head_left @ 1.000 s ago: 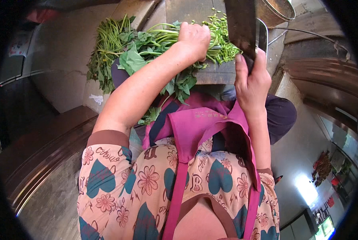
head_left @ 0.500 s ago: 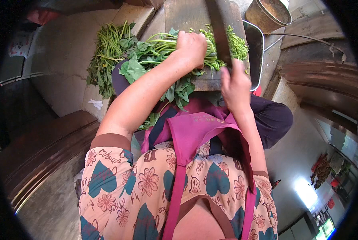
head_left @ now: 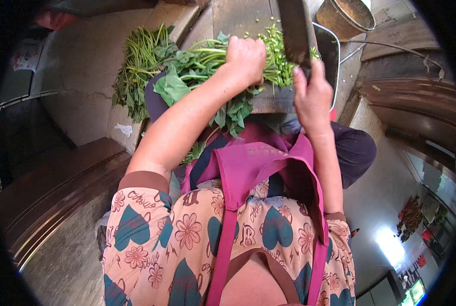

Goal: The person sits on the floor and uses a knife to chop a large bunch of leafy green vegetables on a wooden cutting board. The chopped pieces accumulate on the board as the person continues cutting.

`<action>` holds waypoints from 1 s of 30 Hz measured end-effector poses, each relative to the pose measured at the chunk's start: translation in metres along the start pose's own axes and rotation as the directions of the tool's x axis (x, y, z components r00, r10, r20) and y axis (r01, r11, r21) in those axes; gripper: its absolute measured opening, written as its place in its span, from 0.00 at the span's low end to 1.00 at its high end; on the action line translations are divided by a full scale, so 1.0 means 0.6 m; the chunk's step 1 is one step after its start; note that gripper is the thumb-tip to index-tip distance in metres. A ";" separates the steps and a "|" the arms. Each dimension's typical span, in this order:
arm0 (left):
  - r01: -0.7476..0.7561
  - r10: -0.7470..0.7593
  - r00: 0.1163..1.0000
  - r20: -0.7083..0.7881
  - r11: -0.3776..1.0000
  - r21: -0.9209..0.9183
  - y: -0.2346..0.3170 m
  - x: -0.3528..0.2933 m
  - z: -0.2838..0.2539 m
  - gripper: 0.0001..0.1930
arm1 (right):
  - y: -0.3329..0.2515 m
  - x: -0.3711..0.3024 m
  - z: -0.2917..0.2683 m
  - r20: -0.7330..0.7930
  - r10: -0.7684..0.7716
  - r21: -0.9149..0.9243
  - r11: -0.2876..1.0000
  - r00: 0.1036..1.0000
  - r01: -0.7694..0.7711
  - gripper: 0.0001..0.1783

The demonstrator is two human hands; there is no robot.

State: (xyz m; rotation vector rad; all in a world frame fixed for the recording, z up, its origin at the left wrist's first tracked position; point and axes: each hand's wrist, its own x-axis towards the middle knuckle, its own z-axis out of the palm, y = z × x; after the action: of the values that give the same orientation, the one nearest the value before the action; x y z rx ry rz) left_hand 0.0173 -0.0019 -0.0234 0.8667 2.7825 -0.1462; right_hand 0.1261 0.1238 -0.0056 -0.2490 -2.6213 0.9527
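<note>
My left hand [head_left: 246,58] is closed round a bunch of leafy green stems [head_left: 205,56] and presses it onto a wooden cutting board [head_left: 238,18]. Leaves from the bunch hang over the board's near edge. In my right hand [head_left: 313,99] is the handle of a large dark cleaver [head_left: 294,33], its wide blade pointing away from me over the board's right part. Chopped green pieces [head_left: 275,48] lie between the bunch and the blade, and the blade hides some of them. The cut stem ends stick out to the right of my left fist.
A heap of uncut leafy stems [head_left: 144,61] lies on the ledge at the left. Under the board's right side sits a pale-rimmed basin [head_left: 336,51]. A worn metal bucket [head_left: 344,20] stands at the far right, with a thin hose behind it. Crumpled white tissue [head_left: 123,129] lies at left.
My right hand has moved right and slightly toward me with the cleaver, away from the stem ends. Chopped pieces near the blade have shifted. My left hand keeps its grip on the bunch.
</note>
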 end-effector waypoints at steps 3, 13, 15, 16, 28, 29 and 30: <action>-0.001 0.000 1.000 -0.019 1.000 -0.010 0.000 -0.005 0.006 0.29 | -0.038 0.006 -0.024 -0.194 -0.066 0.201 0.974 0.979 0.105 0.14; -0.008 0.008 1.000 0.006 1.000 -0.028 0.001 -0.005 0.002 0.31 | -0.018 0.042 -0.013 -0.144 -0.093 0.115 0.987 0.985 0.110 0.12; -0.016 0.018 0.999 0.038 0.999 -0.044 -0.001 -0.005 -0.002 0.32 | -0.008 0.041 0.012 -0.183 -0.142 0.053 0.987 0.973 0.154 0.12; -0.024 0.024 1.000 0.015 1.000 -0.018 -0.002 -0.002 0.002 0.31 | 0.006 0.044 0.035 -0.003 -0.053 0.019 0.998 0.999 0.053 0.13; 0.053 -0.031 0.994 0.106 0.976 -0.211 -0.034 0.023 -0.014 0.34 | -0.021 -0.021 -0.014 -0.101 0.005 0.153 0.988 0.995 0.011 0.13; 0.058 -0.036 0.994 0.107 0.977 -0.207 -0.031 0.023 -0.016 0.34 | -0.009 -0.034 0.003 -0.095 0.011 0.132 0.991 0.995 0.002 0.14; 0.066 -0.044 0.993 0.111 0.977 -0.203 -0.029 0.022 -0.016 0.34 | 0.021 -0.043 0.033 0.039 0.029 0.084 0.996 0.999 -0.032 0.14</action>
State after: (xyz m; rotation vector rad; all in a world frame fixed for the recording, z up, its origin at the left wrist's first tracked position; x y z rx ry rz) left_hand -0.0051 -0.0073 -0.0167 0.7103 2.6643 0.0844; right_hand 0.1433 0.1148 -0.0345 -0.2525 -2.6103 1.0860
